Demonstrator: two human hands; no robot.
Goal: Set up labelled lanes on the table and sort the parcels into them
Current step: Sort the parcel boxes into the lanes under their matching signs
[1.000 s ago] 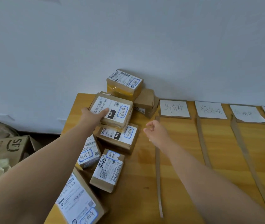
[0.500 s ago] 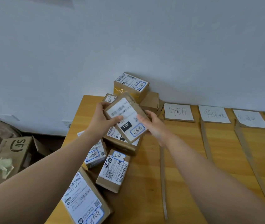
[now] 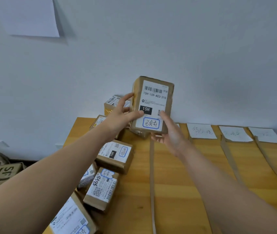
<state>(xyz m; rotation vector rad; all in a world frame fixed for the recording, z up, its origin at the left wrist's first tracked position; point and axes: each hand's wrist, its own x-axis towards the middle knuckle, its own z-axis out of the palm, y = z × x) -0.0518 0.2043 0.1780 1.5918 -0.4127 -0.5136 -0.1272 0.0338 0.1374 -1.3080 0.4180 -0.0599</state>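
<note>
I hold a small cardboard parcel upright in the air, its white shipping label with a "15H" mark and a blue-circled handwritten note facing me. My left hand grips its left edge and my right hand supports its lower right corner. Several more labelled parcels lie in a loose pile on the left of the wooden table; the nearest are one just below my left hand and one closer to me. White handwritten lane labels lie along the far edge, split by brown tape strips.
A pale wall rises right behind the table, with a white sheet pinned at the upper left. On the floor to the left stands a cardboard box with a black logo. The table's left edge runs beside the parcel pile.
I took the top parcel off the pile with my left hand, brought my right hand onto it, and raised it upright toward my face. The view has tilted upward.
</note>
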